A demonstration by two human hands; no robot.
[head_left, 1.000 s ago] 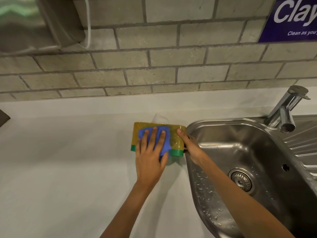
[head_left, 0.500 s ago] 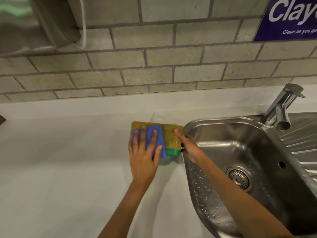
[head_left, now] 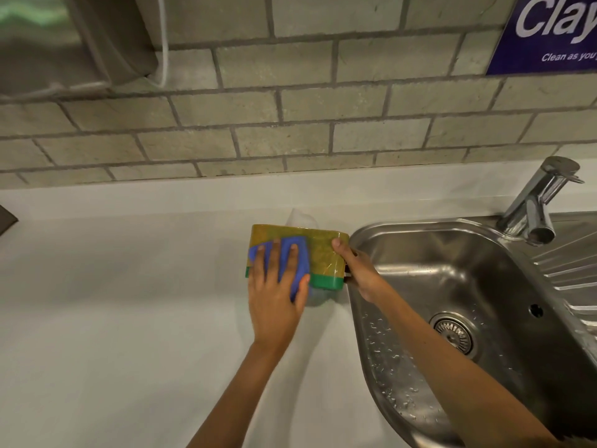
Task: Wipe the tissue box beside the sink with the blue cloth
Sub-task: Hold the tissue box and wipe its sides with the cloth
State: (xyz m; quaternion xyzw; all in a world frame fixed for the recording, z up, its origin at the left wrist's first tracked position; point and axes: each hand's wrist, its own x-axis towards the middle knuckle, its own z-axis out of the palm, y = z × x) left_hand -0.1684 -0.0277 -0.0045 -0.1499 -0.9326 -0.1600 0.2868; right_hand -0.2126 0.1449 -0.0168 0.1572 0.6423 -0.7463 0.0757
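A yellow tissue box (head_left: 324, 253) with a green bottom band stands on the white counter, just left of the steel sink (head_left: 452, 286). A white tissue (head_left: 300, 218) pokes up behind its top. My left hand (head_left: 274, 292) lies flat on the blue cloth (head_left: 298, 265) and presses it against the left half of the box's near face. My right hand (head_left: 358, 273) grips the box's right end, thumb on the near face.
The white counter (head_left: 129, 318) stretches left and toward me. A chrome tap (head_left: 539, 205) stands at the sink's back right, with a ribbed drainer (head_left: 575, 270) beside it. A brick wall, a steel dispenser (head_left: 64, 40) and a purple sign (head_left: 549, 30) are behind.
My left hand has slid the blue cloth leftward across the near face of the box. My right hand keeps holding the box's right end.
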